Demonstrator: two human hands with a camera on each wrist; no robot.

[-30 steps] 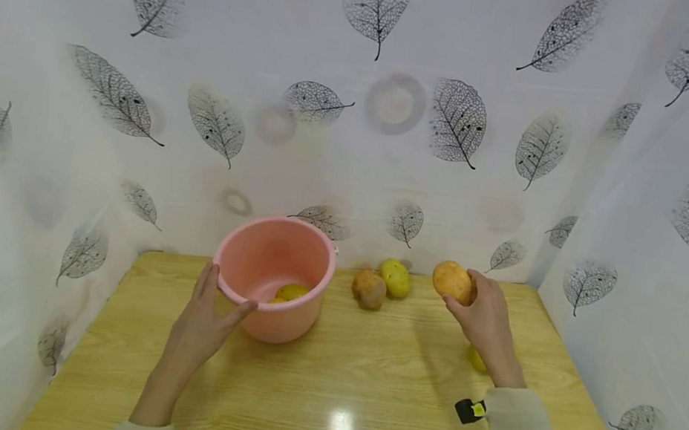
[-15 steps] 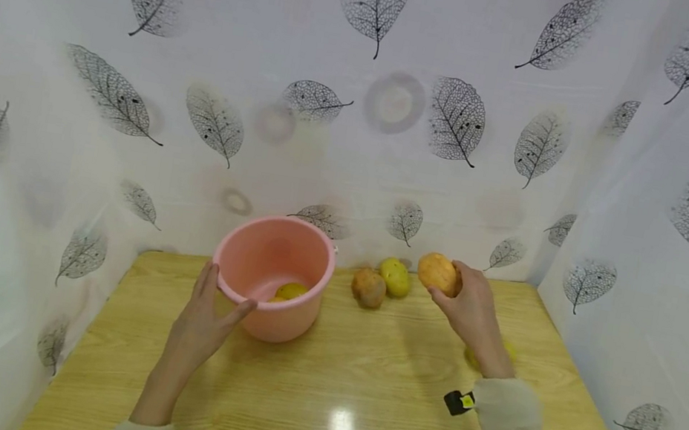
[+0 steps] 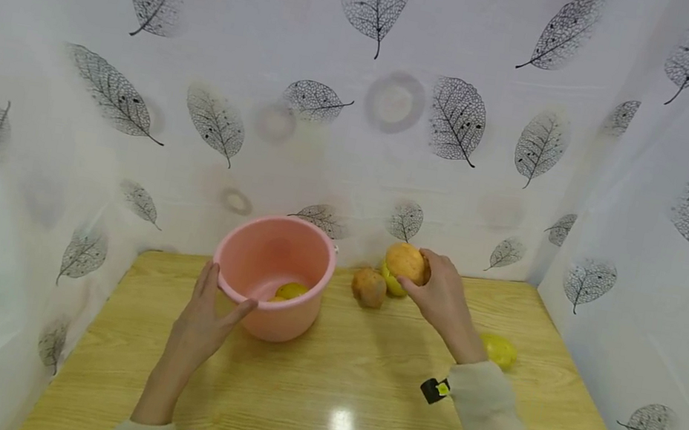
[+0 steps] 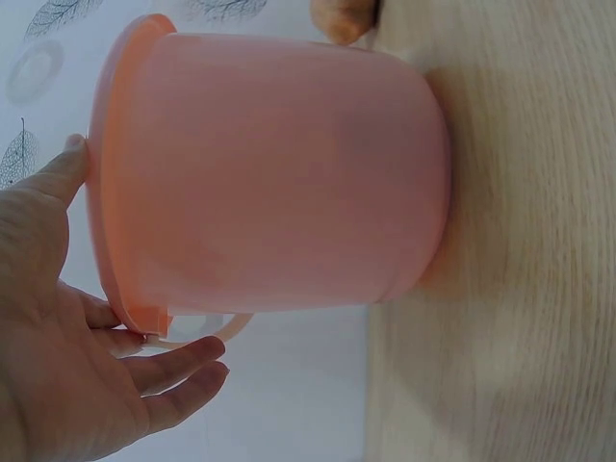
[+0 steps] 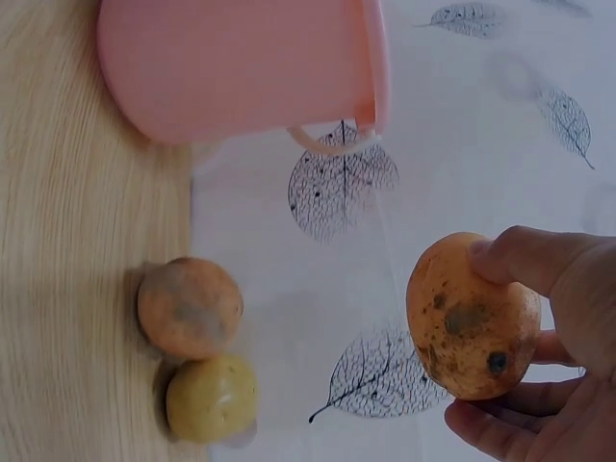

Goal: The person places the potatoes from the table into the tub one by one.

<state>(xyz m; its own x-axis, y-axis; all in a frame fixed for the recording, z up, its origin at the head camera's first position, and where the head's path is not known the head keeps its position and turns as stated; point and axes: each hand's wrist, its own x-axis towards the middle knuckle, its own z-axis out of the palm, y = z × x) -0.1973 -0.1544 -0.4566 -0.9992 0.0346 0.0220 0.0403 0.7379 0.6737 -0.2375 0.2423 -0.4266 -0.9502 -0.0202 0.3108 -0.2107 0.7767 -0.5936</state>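
My left hand (image 3: 199,331) holds the near left rim of a pink bucket (image 4: 279,173), thumb and fingers spread along it. Inside the bucket, yellow fruit (image 3: 292,291) shows at the bottom. My right hand (image 3: 442,302) grips a round orange fruit (image 5: 472,318) with dark blotches, raised above the table. In the head view this fruit overlaps a yellow fruit (image 5: 212,397) standing behind it. Beside that yellow one sits a brownish-orange fruit with a grey patch (image 5: 191,308), right of the bucket.
Another yellow fruit (image 3: 497,351) lies on the wooden table (image 3: 288,401) near the right forearm. A white leaf-printed curtain (image 3: 355,149) stands round the back and sides. The bucket's handle (image 5: 332,142) hangs at its rim.
My right hand has moved left with the blotched orange fruit, from the table's right side to over the yellow fruit. The yellow fruit at right came into fuller view. My left hand stayed put.
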